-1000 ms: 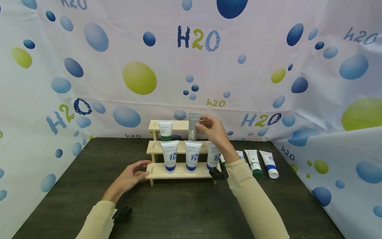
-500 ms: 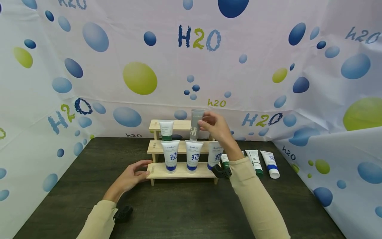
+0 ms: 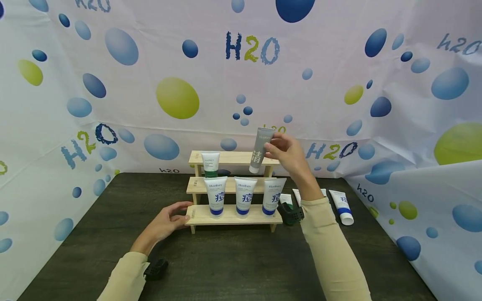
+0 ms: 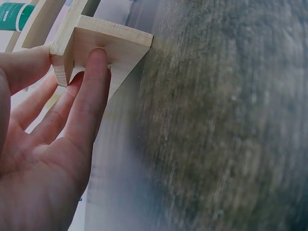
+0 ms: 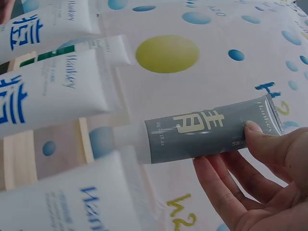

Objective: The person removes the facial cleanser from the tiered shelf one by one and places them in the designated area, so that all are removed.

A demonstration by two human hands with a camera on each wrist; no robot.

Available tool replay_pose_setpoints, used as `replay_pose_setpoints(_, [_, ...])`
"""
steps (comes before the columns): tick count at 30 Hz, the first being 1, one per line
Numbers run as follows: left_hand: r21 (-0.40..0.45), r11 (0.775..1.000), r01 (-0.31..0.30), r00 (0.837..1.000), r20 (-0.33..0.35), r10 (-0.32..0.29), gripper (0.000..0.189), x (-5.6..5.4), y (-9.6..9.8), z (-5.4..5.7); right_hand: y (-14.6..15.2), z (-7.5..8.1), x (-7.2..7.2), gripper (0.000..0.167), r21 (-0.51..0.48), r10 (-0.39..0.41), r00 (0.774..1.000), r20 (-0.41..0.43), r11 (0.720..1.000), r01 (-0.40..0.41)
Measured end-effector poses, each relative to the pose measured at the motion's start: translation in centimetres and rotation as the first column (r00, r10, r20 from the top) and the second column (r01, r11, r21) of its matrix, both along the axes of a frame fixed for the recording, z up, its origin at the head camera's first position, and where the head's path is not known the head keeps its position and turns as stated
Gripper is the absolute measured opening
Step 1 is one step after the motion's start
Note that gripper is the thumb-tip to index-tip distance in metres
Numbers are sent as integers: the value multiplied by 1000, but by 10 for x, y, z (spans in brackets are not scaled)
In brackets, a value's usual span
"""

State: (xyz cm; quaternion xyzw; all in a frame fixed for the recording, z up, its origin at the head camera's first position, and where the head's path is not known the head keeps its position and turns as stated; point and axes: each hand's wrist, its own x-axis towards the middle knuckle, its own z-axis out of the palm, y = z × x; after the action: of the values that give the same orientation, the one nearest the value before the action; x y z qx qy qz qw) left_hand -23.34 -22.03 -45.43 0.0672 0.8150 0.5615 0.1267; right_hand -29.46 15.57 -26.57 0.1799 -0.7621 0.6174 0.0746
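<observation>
My right hand [image 3: 288,152] pinches a grey tube [image 3: 260,148] near its flat crimped end, thumb on the front and fingers behind. The tube leans, its white cap downward, over the right part of a three-step wooden stand [image 3: 199,216]. In the right wrist view, pale lettering shows on the tube's grey body [image 5: 192,132]. My left hand [image 3: 165,221] grips the left end of the lowest step, thumb at its edge and fingertips beneath [image 4: 98,62]. Three white tubes with blue bands [image 3: 245,194] stand on that step. A white-and-green tube [image 3: 210,163] stands behind them, on the middle step.
On the dark table [image 3: 233,263], right of the stand, lie more tubes, among them a blue-banded one [image 3: 342,207] and a green-ended one [image 3: 286,200]. My right forearm partly covers others. A patterned white sheet [image 3: 211,133] hangs behind and along both sides.
My right hand has moved up and to the right with the grey tube, which now tilts and shows its white cap. The left hand has stayed at the stand.
</observation>
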Motion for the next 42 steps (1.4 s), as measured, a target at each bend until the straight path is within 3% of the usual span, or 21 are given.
replay_pose_setpoints(6, [3,1000,1,1000,4,-1,58,-1,-1,-1,20,11,2,40,-17,-36,999,-30,999,35])
replay_pose_setpoints(20, [7,1000,0,1000,8,0,58,-1,0,1,78,18,13,22,-57,-39,994,-105,998,33])
replay_pose_setpoints(29, [9,1000,-4,1000,-7,4,57,1,1,2,103,10,16,18,-94,-61,996,-58,994,56])
replay_pose_setpoints(37, [14,1000,-7,1000,7,7,58,1,3,2,121,-3,16,17,6,-84,996,-38,996,84])
replay_pose_setpoints(42, [18,1000,-6,1000,4,6,58,0,2,1,132,-10,17,14,4,-88,996,-13,996,88])
